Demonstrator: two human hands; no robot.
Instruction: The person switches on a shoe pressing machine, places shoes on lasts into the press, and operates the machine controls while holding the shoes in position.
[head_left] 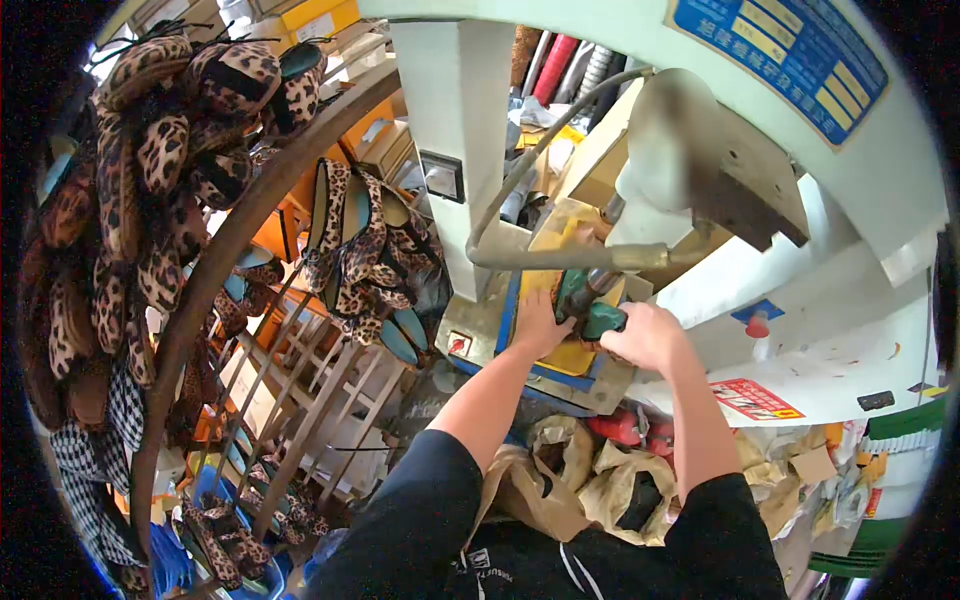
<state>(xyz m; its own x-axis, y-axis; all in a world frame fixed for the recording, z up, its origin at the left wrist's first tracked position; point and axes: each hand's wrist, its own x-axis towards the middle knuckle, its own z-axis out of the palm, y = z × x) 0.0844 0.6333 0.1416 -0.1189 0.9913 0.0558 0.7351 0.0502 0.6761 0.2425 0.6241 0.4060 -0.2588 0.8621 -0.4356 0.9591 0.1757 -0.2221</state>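
My right hand (pixel 650 337) is closed around a rounded green piece (pixel 604 319), which looks like hard plastic. My left hand (pixel 541 326) lies to its left, fingers stretched out over the yellow work surface (pixel 572 357) and thumb beside the green part. Its fingertips are partly hidden. Between and above both hands, a metal rod (pixel 602 281) of the machine reaches down to a second green, dark-edged part (pixel 573 291). I cannot tell whether the two green parts are one object.
Leopard-print shoes (pixel 165 150) hang thickly on a curved rack (pixel 270 180) at left; more shoes (pixel 365 240) hang behind it. A hose (pixel 560 258) crosses just above my hands. A red switch (pixel 459 344) sits on the machine base. Brown paper bags (pixel 630 490) stand below my forearms.
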